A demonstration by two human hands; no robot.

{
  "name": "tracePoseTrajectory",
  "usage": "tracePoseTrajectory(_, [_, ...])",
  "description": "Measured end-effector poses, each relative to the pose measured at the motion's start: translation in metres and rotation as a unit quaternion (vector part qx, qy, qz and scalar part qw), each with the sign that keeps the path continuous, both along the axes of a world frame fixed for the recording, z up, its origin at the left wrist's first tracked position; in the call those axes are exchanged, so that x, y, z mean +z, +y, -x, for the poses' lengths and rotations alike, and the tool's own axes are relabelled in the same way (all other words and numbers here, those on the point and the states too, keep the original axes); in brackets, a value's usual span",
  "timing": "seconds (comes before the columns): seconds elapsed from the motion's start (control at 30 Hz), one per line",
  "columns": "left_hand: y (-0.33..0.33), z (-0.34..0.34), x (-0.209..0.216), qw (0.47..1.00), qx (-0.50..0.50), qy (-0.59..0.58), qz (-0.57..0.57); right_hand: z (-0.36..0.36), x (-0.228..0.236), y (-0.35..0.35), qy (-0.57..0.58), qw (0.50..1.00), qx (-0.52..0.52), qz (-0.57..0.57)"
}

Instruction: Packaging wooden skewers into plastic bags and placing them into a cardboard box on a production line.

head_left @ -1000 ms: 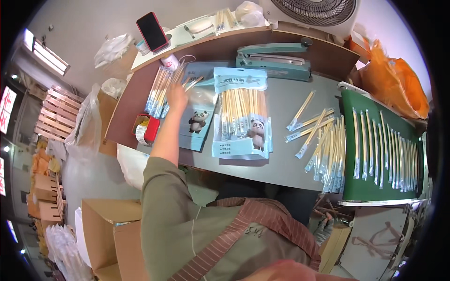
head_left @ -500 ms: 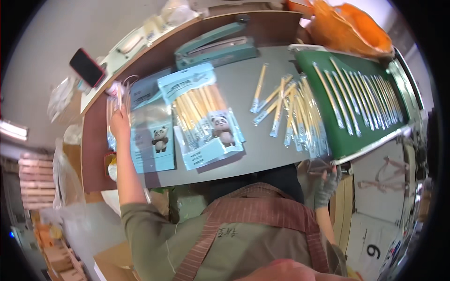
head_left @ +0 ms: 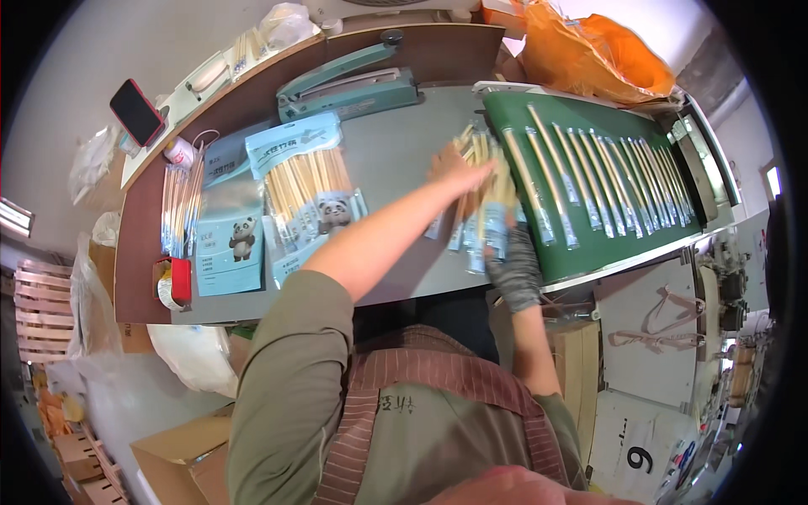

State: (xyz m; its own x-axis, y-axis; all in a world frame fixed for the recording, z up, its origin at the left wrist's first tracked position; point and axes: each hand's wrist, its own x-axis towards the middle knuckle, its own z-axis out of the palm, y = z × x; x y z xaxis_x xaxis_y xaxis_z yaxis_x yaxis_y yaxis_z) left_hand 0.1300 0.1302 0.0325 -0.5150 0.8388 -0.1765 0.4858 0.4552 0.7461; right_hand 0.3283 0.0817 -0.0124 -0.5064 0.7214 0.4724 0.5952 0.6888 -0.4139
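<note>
Wrapped chopsticks [head_left: 478, 223], in clear sleeves with light-blue ends, form a loose bunch beside the green board. My bare left hand [head_left: 459, 174] closes over the upper part of the bunch, slightly blurred. Around its lower ends, near the table's front edge, is my right hand [head_left: 515, 271] in a grey fingerless glove; some of its fingers are hidden by the bunch. Left of them lies a blue panda-print pouch [head_left: 295, 139] filled with chopsticks, partly covered by my left forearm. A flatter panda pouch [head_left: 231, 265] lies beside it.
More wrapped chopsticks lie in a row on the green board [head_left: 589, 248]. A teal long-arm sealer [head_left: 353, 97] stands at the back. At the left are a chopstick bundle [head_left: 177, 210], a tape roll [head_left: 166, 290] and a phone [head_left: 137, 114]. An orange bag [head_left: 598, 55] sits behind the board.
My left hand has left the chopstick bundle at the far left and crossed right to the loose bunch. My right hand has come up from below the table edge. The loose chopsticks are now drawn together.
</note>
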Motion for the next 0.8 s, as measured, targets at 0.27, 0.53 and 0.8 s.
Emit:
tracePoseTrajectory(0.27, [-0.039, 0.027, -0.056, 0.985, 0.042, 0.113, -0.125, 0.018, 0.064, -0.006, -0.037, 0.919, 0.312, 0.239])
tracePoseTrajectory(0.53, [-0.072, 0.013, -0.031, 0.984, -0.013, 0.086, -0.157, -0.161, 0.122, 0.207, 0.07, 0.99, -0.118, -0.012])
tracePoseTrajectory(0.8, [-0.083, -0.015, -0.029, 0.966, 0.038, 0.238, -0.095, -0.323, 0.07, 0.355, -0.177, 0.873, -0.444, 0.093])
